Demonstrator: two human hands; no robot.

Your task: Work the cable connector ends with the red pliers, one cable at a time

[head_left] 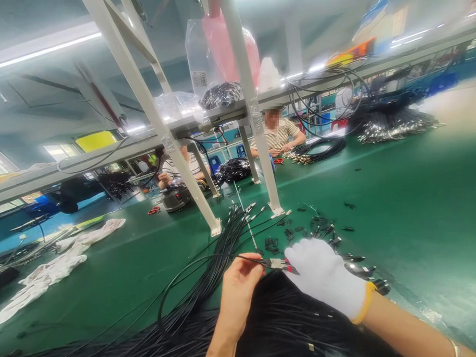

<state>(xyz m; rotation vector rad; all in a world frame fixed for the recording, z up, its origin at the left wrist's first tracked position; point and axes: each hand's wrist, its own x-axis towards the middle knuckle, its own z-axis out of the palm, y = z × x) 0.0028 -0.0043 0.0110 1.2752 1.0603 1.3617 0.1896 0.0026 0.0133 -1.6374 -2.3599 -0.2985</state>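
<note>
My bare left hand [238, 290] pinches a thin black cable [194, 263] near its end, and the cable loops away to the left. My right hand [323, 274] wears a white glove and is closed on small red-handled pliers [278, 264] whose jaws meet the cable end right at my left fingertips. A thick bundle of black cables [210, 283] lies on the green table [418, 203] under and in front of both hands. Several small black connector pieces [314, 230] are scattered just beyond the glove.
White frame legs [260, 146] stand on the table ahead. White cloths [57, 268] lie at left. Two people sit across the table, one in a striped shirt [277, 135], beside coiled black cables [233, 168] and a dark machine [176, 196].
</note>
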